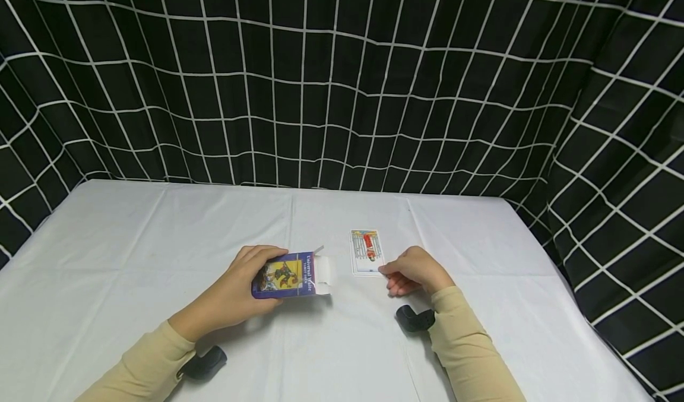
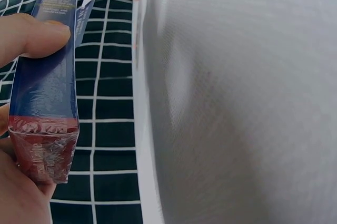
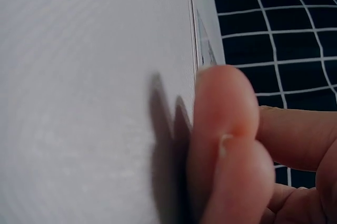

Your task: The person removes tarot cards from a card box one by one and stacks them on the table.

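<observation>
So the tarot box point(image 1: 283, 275) is blue, says "Universal Waite" on the front, and it's up off the cloth near the middle of the table, tipped on its side with the open end pointing right. White end flaps point(image 1: 323, 276) are sticking out there. Can't see inside from any angle, so no clue if anything's in it. The closed end is red, with crinkly clear film on it. Left hand point(image 1: 243, 286) has it clamped, thumb on one narrow side and fingers on the other.

Just right of the box there's a thin stack of cards point(image 1: 367, 252) lying flat, top one face up with a figure in red. Right hand point(image 1: 417, 271) has its fingertips at the near right corner, other fingers curled under; can't tell if it's pinching or just touching.

Tan sleeves point(image 1: 470, 339), a dark wrist gadget point(image 1: 414, 319) by each cuff, white tablecloth point(image 1: 347, 348), black grid curtain point(image 1: 315, 102) behind.
</observation>
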{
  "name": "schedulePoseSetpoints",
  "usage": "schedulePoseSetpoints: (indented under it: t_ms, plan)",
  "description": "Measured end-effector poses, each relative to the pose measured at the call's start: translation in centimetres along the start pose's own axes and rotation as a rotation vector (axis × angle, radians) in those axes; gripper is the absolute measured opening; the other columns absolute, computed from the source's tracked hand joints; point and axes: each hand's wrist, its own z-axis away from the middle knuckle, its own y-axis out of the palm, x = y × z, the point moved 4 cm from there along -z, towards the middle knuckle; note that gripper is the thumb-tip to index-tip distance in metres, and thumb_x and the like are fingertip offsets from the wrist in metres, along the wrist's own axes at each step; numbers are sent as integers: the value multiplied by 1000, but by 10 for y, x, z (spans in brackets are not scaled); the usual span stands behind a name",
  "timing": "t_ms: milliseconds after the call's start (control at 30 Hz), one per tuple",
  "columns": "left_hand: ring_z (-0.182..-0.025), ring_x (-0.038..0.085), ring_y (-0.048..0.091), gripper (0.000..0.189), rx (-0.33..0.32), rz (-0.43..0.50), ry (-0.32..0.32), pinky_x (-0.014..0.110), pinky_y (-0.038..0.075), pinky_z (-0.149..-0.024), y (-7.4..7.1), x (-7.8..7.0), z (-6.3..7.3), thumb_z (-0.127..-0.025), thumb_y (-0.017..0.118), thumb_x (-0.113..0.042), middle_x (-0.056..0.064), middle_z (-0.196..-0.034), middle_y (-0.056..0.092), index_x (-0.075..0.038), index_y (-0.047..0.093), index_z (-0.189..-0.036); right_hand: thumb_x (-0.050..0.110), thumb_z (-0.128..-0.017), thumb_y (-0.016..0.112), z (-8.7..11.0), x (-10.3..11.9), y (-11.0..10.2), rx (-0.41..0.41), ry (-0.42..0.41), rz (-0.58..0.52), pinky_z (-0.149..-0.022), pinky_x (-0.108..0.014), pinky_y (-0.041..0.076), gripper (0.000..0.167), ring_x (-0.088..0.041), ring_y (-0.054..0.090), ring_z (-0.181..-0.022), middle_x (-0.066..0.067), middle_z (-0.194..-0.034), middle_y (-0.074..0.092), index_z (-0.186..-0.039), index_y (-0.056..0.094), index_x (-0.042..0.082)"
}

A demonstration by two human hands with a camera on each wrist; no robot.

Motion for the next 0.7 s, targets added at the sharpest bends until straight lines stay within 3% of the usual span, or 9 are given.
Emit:
schedulePoseSetpoints:
  t_ms: [567, 700]
  plan:
    - [-125, 23, 43, 75, 7, -5, 6, 51, 40, -105, 1, -1, -1, -73, 82, -12, 6, -139, 54, -9, 50, -141, 14, -90, 67, 1, 0, -1, -7, -24, 9, -45, -18, 49, 24, -5, 59, -43, 0, -51, 61, -71, 66, 0]
    - [-126, 24, 44, 76, 2, -6, 11, 52, 40, -106, 1, 0, -1, -73, 83, -11, 7, -140, 54, -8, 50, -141, 16, -90, 68, 3, 4, -5, -7, -32, -43, -47, -18, 50, 23, -4, 60, -45, 2, -52, 62, -74, 66, 0]
